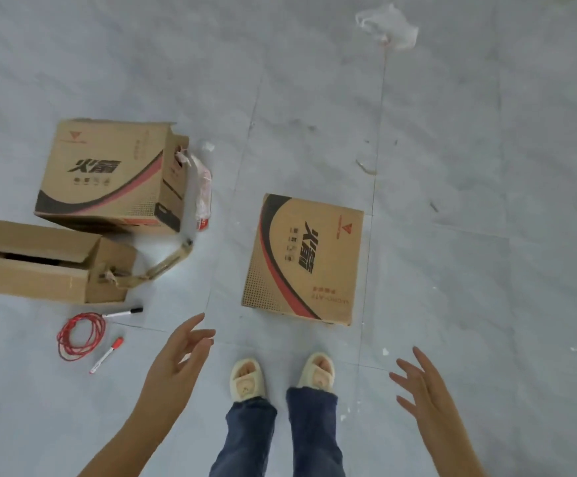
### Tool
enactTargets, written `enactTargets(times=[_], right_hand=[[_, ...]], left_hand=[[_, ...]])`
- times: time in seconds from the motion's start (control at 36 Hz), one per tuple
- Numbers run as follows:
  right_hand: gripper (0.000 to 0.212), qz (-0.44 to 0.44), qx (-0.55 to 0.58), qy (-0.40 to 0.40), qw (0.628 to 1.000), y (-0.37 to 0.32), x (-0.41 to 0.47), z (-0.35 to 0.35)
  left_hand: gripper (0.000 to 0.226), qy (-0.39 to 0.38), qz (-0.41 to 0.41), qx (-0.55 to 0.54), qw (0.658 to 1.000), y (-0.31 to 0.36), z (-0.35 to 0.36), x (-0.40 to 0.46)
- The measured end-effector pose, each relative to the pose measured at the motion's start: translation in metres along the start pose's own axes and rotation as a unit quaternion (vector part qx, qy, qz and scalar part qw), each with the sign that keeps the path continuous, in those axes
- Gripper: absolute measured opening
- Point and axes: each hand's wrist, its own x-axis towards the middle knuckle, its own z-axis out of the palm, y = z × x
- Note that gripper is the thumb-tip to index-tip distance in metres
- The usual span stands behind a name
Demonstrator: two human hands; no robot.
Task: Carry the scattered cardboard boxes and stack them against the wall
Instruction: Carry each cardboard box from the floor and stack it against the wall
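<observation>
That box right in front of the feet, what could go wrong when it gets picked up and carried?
Both hands, left hand and right hand, are open and apart from the closed box. Carrying it may hide the floor, so the red cord and two markers could trip the person. The open-toed slippers give little protection from a dropped box.

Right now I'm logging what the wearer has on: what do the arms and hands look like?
Both forearms are bare, no sleeves in view. The left hand and right hand show no gloves, rings or watch. Lower down: blue jeans and cream slippers.
</observation>
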Motion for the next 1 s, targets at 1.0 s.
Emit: enactTargets(times=[1.0], right_hand=[[0.03, 0.018, 0.067, -0.04, 0.997, 0.088, 0.297, 0.058]], left_hand=[[0.016, 0.095, -0.131, -0.237, 0.958, -0.155, 0.129, 0.254]])
